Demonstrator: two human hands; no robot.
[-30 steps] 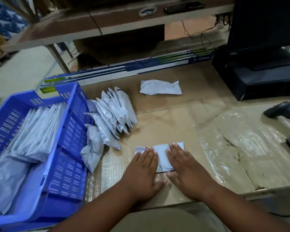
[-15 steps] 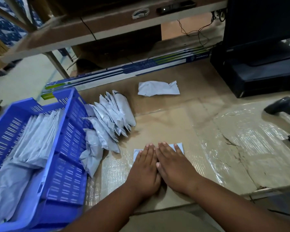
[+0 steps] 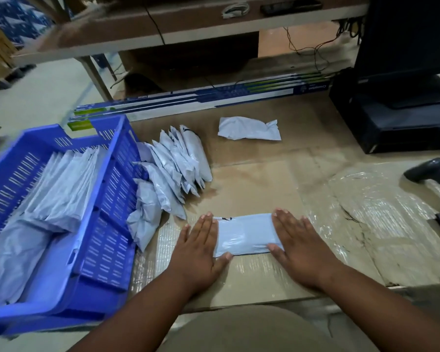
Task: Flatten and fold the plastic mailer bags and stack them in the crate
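Between flat hands, smoothed grey mailer (image 3: 244,235)

One blue crate (image 3: 107,212), one folded mailer (image 3: 244,235) under two hands, left hand (image 3: 198,250) and right hand (image 3: 300,247), one crumpled mailer (image 3: 249,128), one barcode scanner (image 3: 428,171).

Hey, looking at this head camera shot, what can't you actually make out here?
Head view only:
- Ends of the mailer bag: covered by the left hand and right hand.
- Mailers in the blue crate: count unreadable, overlapping and partly behind its wall.
- Black scanner: cut off by the right edge.
- Dark items on the shelf: blurred, too small to identify.
- Long box print: too small to read.
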